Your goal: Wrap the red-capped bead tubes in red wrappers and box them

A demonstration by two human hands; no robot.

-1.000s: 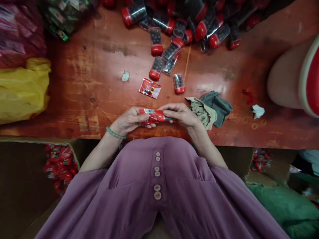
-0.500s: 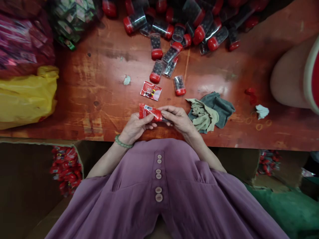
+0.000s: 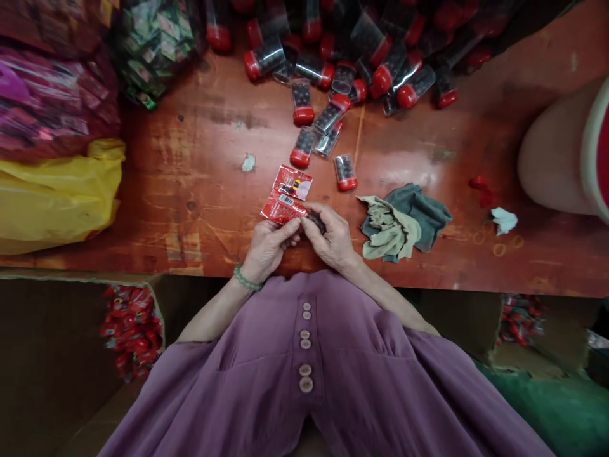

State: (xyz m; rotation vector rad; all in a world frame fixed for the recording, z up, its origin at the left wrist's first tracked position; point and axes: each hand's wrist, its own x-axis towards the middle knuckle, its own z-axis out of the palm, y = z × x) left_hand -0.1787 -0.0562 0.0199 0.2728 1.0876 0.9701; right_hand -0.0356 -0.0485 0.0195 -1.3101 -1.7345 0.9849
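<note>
Both hands meet at the near edge of the table point(image 3: 190, 190), each with a closed grip: the left hand point(image 3: 269, 244) pinches a flat, glossy red sachet point(image 3: 283, 208) between thumb and fingertips, its crinkled foil face turned up and showing a small white barcode patch, while the right hand point(image 3: 333, 238) curls its fingers around a small dark object point(image 3: 316, 221) pressed against the sachet's right end; what that object is cannot be told. A green beaded bracelet point(image 3: 246, 279) circles the left wrist. Just beyond the held sachet, almost touching it, a second red sachet point(image 3: 294, 183) with a white corner lies flat on the worn, reddish lacquered wood. Farther back, short clear plastic tubes with rounded red caps point(image 3: 303, 101), filled with dark round beads, lie on their sides, scattered at the front and heaped toward the far edge. Right of the hands, two soft crumpled cloths point(image 3: 404, 219), one pale olive and one grey-green, overlap in a loose pile. At the left edge sits a slumped yellow plastic bag point(image 3: 52, 190), with shiny pink and green wrapped packets point(image 3: 57, 95) bulging behind it. Below the table on the left, an open cardboard box point(image 3: 152, 298) holds many small red packets.
</note>
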